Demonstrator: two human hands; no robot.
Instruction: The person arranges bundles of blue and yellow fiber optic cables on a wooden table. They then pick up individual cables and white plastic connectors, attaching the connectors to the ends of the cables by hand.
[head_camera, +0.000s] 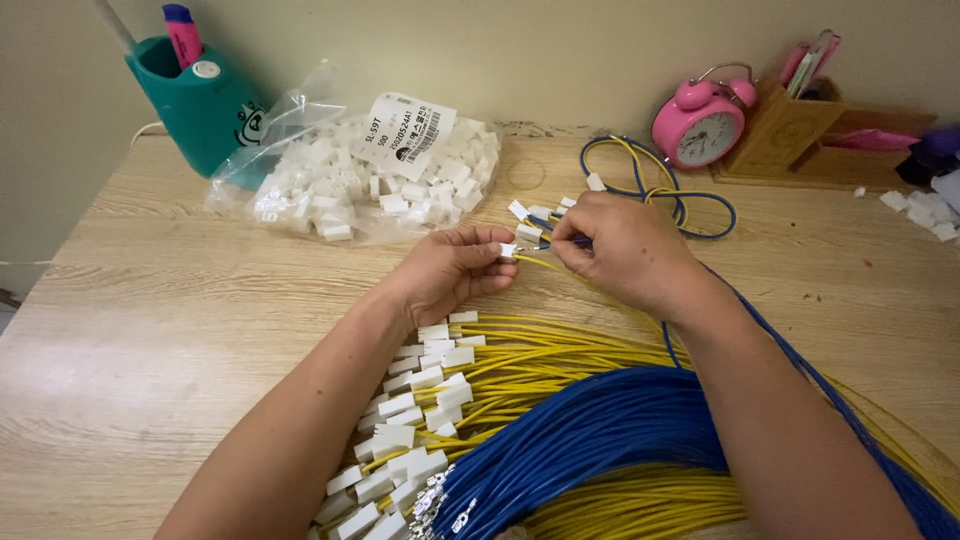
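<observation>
**Two hands meet over a small white plug**

Both forearms come in from the bottom edge and angle toward each other, so the hands meet above the middle of the wooden table (150, 330). The left hand (450, 272) lies palm half-turned inward, wrist low, with thumb and forefinger pinched together on a small white plug (509, 250); the other fingers curl loosely beneath. The right hand (625, 250) arches over from the other side, back of the hand up, knuckles bent, fingertips closed on a blue wire (560, 243) whose end points at the plug. A yellow wire (540, 263) runs out from the plug under the right hand. The plug sits between the two sets of fingertips, held just clear of the tabletop.

Under the forearms lies a thick bundle of blue wires (600, 430) across a bundle of yellow wires (540, 365). The yellow ones end in a row of white plugs (410, 410) beside the left forearm. A few loose plugs (530, 212) lie just beyond the hands. Farther back sit a clear bag of white plugs (370, 185), a teal pen holder (200, 105), a pink alarm clock (700, 125) and a wooden desk organiser (790, 135). A loop of blue and yellow wire (660, 190) lies near the clock.
</observation>
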